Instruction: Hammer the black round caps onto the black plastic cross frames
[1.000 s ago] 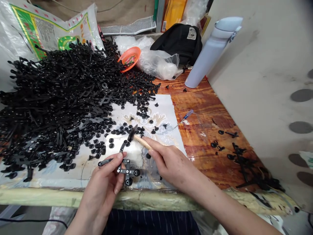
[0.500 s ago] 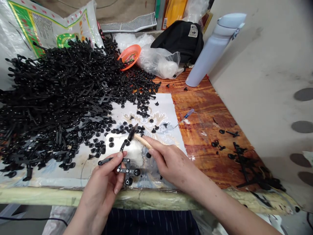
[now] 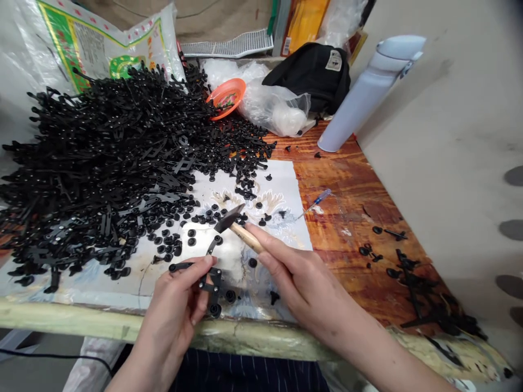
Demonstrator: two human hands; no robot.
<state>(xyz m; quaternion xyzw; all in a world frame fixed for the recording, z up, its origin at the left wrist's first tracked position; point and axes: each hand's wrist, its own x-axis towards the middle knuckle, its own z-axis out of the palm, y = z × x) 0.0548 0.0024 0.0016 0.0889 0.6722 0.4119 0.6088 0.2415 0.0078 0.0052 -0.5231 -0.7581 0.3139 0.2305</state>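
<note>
- Black linkage, pinched by left hand's grip, partly over white pad, likely for steadiness.
- Wooden-handled hammer, clasped by right hand's grip, likely for control (head near the linkage).

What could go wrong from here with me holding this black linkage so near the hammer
A stray blow might catch your left hand, which grips the black linkage just below the head of the hammer in your right hand.

The loose black caps on the pale block could be knocked about or get caught under the linkage.
</note>
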